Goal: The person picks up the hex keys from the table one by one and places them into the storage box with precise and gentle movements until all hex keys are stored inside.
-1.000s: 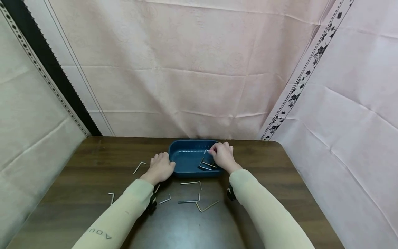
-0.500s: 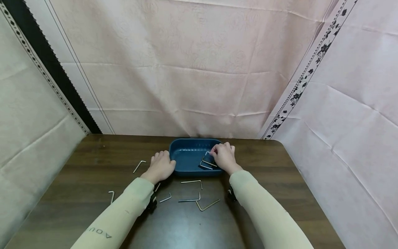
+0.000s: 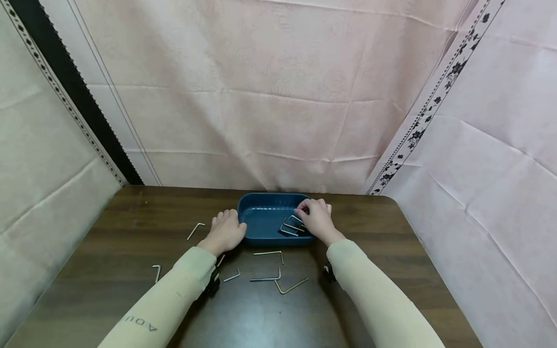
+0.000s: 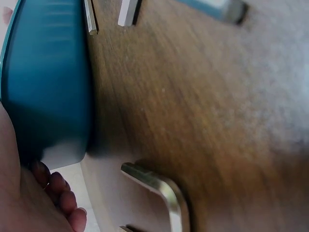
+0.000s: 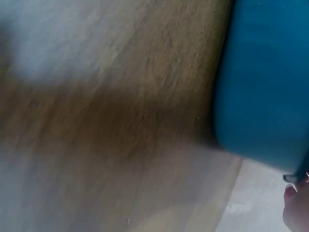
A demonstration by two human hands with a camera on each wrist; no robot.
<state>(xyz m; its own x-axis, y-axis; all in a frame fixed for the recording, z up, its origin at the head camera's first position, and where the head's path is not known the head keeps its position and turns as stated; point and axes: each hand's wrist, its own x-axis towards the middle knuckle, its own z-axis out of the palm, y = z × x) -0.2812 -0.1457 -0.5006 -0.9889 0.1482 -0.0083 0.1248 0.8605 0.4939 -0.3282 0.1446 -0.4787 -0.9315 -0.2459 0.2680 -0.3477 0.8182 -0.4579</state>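
Note:
My left hand (image 3: 226,233) grips the left end of a blue tray (image 3: 261,238), its thumb near the front corner. The left wrist view shows curled fingertips (image 4: 67,200) beside the tray's end. Several L-shaped hex keys (image 3: 290,227) lie together in the tray's right part. Above them, at the right rim, is my right hand (image 3: 318,220), thumb and forefinger bent and nothing seen held between them. Only a bit of that hand shows at the lower right of the right wrist view, beside the tray's wall (image 5: 265,96).
Several more hex keys lie on the wooden table (image 3: 278,324): one silver key (image 3: 269,253) in front of the tray, a brassy key (image 3: 290,287) nearer, another key (image 3: 196,230) left of the left hand. A pale cloth curtain (image 3: 261,121) hangs behind the table.
The right hand has let go of a hex key, which now lies with the others in the tray, and has moved slightly right. The left hand stays at the tray's end.

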